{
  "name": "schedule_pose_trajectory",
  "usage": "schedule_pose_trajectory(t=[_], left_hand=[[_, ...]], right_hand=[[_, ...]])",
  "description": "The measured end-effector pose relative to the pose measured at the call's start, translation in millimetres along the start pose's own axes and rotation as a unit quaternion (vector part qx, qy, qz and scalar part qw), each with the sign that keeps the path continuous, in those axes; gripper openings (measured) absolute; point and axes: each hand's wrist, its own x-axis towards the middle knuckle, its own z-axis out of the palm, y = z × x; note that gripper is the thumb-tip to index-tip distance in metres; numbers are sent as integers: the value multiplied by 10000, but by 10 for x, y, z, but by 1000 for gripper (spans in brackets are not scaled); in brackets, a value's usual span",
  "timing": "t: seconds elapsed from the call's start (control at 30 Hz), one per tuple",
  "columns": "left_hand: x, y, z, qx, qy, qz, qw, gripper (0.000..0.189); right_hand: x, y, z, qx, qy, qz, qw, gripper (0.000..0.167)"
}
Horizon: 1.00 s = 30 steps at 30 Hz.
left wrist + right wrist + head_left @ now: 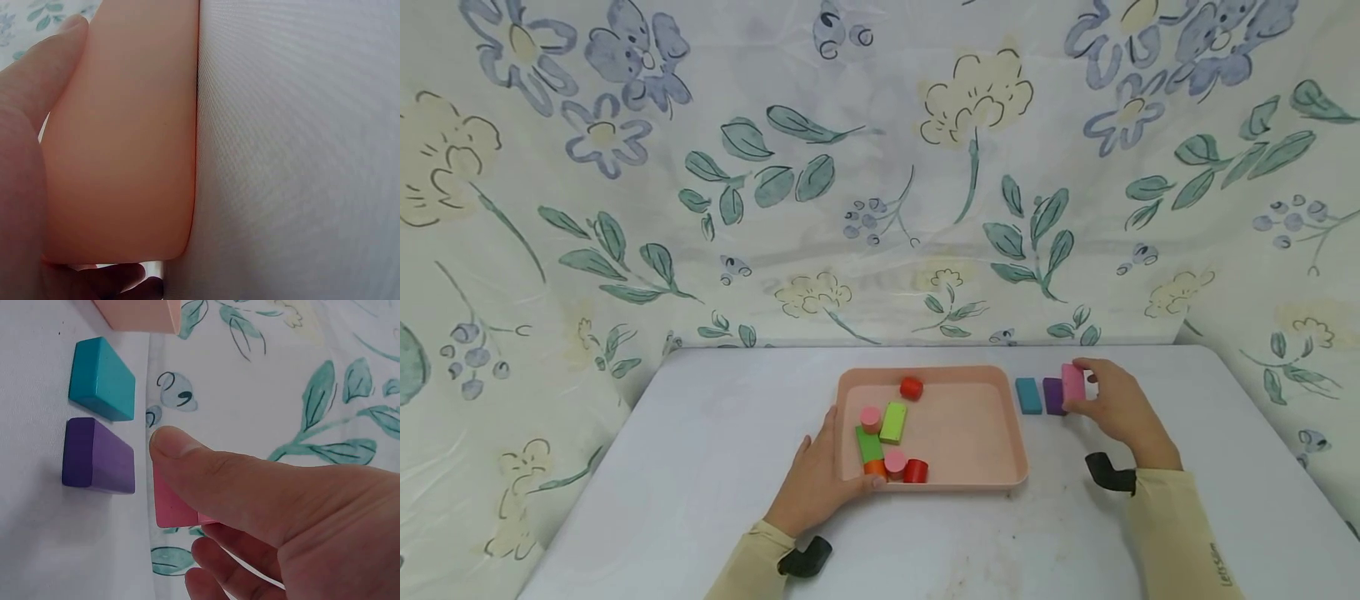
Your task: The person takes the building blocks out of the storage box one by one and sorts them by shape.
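Right hand (1116,407) pinches pink block (1072,383) beside purple block (1053,395); left hand (820,479) grips tray (992,475) rim.

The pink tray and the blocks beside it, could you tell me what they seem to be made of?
The pink tray looks like moulded plastic: smooth, matte, rounded rim. The teal block, purple block and pink block look like painted wood, with solid matte colour and crisp edges, though plastic is possible.

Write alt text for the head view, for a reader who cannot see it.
A right hand pinches a pink block at the end of a row with a purple block and a teal block on a white table. The left hand holds a pink tray of coloured blocks.
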Motion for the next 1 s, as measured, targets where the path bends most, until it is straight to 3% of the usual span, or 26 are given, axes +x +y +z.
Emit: schedule_pose_trajectory(t=[1.0], left_hand=[[-1, -26, 10, 178, -61, 87, 9998, 122]], right_hand=[[45, 187, 115, -279, -181, 148, 9993, 67]])
